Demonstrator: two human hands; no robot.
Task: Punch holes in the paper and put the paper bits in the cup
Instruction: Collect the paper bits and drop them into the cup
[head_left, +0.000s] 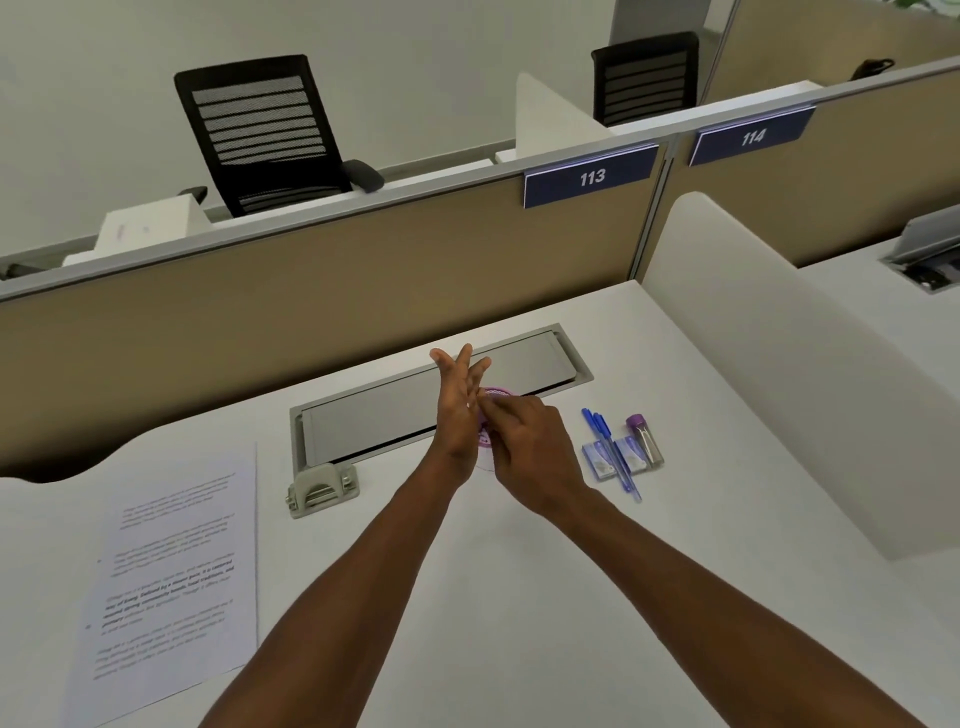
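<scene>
A printed paper sheet (176, 571) lies flat at the desk's left. The grey hole punch (322, 488) stands just beyond its top right corner. A white cup with purple pattern (491, 439) stands mid-desk, mostly hidden between my hands. My left hand (457, 410) is held upright over the cup, fingers straight and spread, palm facing right. My right hand (530, 447) has its fingers bunched, their tips pinching at a small white paper bit (470, 405) on the left palm, right above the cup's rim.
A grey cable-tray lid (395, 410) is set into the desk behind the cup. Right of my hands lie a blue pen (610, 452), two small packets (597, 460) and a purple-capped tube (644, 439). Beige partitions close the back; a white divider (779, 374) bounds the right.
</scene>
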